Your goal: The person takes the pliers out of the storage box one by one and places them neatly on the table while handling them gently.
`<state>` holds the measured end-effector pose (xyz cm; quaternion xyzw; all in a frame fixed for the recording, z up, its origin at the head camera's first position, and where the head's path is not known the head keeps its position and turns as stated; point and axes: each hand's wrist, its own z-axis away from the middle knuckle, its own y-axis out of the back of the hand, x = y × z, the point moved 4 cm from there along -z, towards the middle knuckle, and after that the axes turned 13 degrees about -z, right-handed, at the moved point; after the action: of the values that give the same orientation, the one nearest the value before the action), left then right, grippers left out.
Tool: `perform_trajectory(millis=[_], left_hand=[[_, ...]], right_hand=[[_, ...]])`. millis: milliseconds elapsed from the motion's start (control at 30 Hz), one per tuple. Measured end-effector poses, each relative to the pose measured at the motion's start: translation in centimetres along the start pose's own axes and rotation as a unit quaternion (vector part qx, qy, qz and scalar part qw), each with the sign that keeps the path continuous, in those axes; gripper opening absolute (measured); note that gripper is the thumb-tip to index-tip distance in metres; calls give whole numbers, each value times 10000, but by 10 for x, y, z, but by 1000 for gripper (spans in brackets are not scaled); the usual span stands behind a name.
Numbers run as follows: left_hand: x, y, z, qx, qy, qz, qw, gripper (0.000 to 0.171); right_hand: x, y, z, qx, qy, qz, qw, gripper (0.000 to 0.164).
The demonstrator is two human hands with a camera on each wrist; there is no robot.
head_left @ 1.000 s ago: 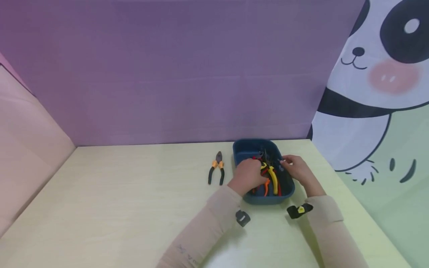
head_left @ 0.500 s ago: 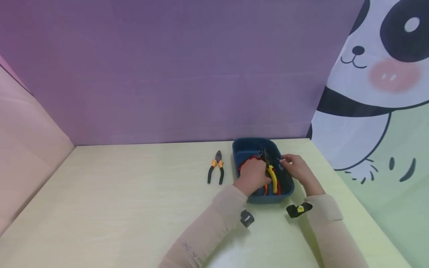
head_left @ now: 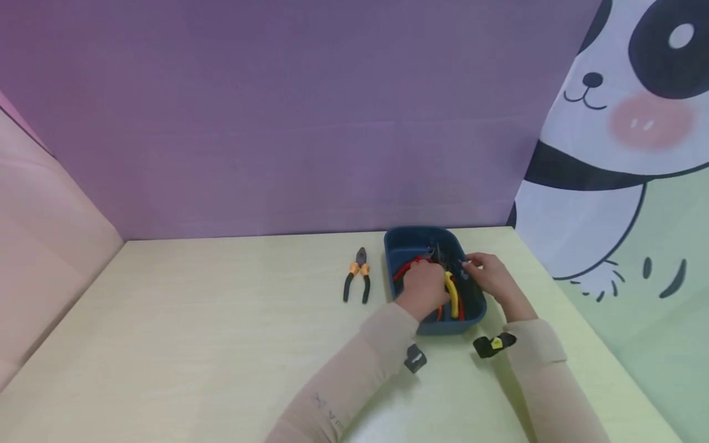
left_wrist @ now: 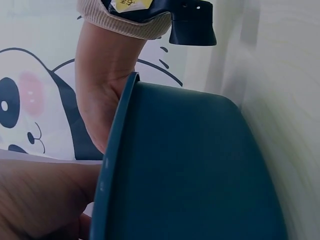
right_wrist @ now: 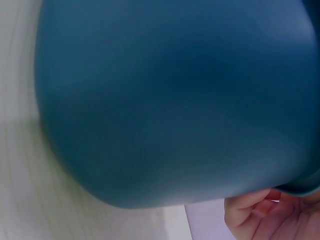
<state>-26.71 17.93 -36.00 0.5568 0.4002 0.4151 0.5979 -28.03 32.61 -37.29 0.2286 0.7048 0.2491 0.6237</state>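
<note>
A dark blue plastic bin (head_left: pixel 437 328) stands on the table and holds several hand tools. My left hand (head_left: pixel 423 286) reaches down inside it over the tools. What its fingers touch is hidden from every view. Just right of this hand lies a yellow-handled tool (head_left: pixel 452 295), and a red handle (head_left: pixel 407 267) shows to its upper left. My right hand (head_left: pixel 488 274) pinches the bin's right rim; its curled fingers (right_wrist: pixel 240 212) show by the rim in the right wrist view. The left wrist view has the bin's outer wall (left_wrist: pixel 190 165) between both hands.
Pliers with orange and black handles (head_left: pixel 357 275) lie spread on the pale table (head_left: pixel 221 320), left of the bin. A purple wall covering (head_left: pixel 277 123) rises along the far edge. At the right is a panda-printed wall (head_left: pixel 626 135).
My left hand has shifted right within the bin, from the left side towards the yellow handle, uncovering the red handle. The right hand stays at the rim.
</note>
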Motion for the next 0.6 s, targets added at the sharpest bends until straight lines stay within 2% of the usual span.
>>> perform_trajectory(millis=[167, 300, 433, 600], left_hand=[[6, -4, -8, -65, 191, -238, 9995, 28], [15, -6, -14, -130, 351, -613, 9974, 31], [25, -6, -15, -63, 513, -1104, 9925, 39], [33, -4, -12, -68, 684, -1480, 9866, 49]], right_hand=[[-1, 1, 1, 35, 40, 6, 10000, 35], [-1, 2, 1, 60, 72, 42, 9999, 35], [-1, 2, 2, 54, 61, 25, 10000, 35], [-3, 1, 2, 3, -7, 36, 10000, 36]])
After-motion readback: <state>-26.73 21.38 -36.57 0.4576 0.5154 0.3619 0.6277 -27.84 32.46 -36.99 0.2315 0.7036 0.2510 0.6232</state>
